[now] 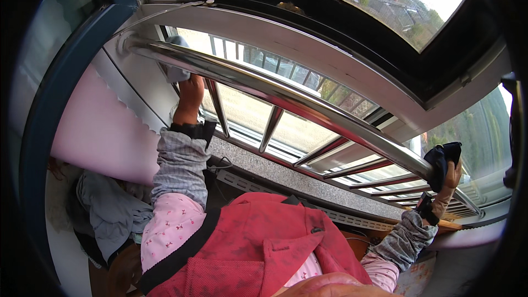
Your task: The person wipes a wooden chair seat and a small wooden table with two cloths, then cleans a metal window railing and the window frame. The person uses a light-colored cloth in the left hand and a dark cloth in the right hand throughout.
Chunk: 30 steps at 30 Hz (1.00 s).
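A polished metal rail [264, 82] runs slantwise in front of the window, with metal bars [271, 128] below it. Near the rail's left end, my left hand [194, 86] grips a grey cloth [178, 75]; the cloth shows both above and below the rail, and my fingers are mostly hidden. Farther along at the right, my right hand [453, 174] holds a dark navy cloth [442, 161] against the rail, wrapped partly around it. Dark bands sit on both wrists over rolled grey sleeves.
An open window sash [288, 16] with a black frame hangs above the rail. Below the bars lies a speckled stone sill [264, 169]. Pink scalloped fabric [99, 128] borders the left side, with grey clothing [111, 210] heaped beneath. A slotted white strip [243, 179] runs along the sill.
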### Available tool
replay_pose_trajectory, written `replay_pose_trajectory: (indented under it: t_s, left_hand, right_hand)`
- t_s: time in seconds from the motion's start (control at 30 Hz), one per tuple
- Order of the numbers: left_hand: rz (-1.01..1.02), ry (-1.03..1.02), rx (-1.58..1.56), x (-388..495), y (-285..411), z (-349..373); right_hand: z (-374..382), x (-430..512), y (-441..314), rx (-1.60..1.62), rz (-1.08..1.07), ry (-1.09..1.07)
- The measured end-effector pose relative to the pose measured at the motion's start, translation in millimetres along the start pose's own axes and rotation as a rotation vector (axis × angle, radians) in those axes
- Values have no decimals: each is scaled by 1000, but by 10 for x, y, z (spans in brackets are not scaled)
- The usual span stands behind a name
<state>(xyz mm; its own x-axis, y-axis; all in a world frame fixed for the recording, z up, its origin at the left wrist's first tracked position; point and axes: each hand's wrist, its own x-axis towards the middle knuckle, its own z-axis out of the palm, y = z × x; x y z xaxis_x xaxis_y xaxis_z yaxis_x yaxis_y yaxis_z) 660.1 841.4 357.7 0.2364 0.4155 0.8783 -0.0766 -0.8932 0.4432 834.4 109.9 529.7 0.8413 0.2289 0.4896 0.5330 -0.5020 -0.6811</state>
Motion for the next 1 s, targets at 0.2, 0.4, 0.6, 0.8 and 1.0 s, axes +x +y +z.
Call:
replay_pose_trajectory:
  t_s: [0.2,0.4,0.6,0.8,1.0]
  left_hand:
    - [252,-257,286,186,186,-239]
    - [183,-127,91,247,251,-115]
    - [-112,-179,-173,233,167,10]
    - [-122,-436,-152,-279,9,-103]
    - [-20,-374,73,-751,-314,9]
  right_hand:
    - [0,15,-83,-74,2,-30]
    - [-28,23,47,24,-3,-27]
    - [-97,18,254,123,3,-34]
    - [-133,73,427,172,48,-2]
    - [-159,106,464,92,-22,5]
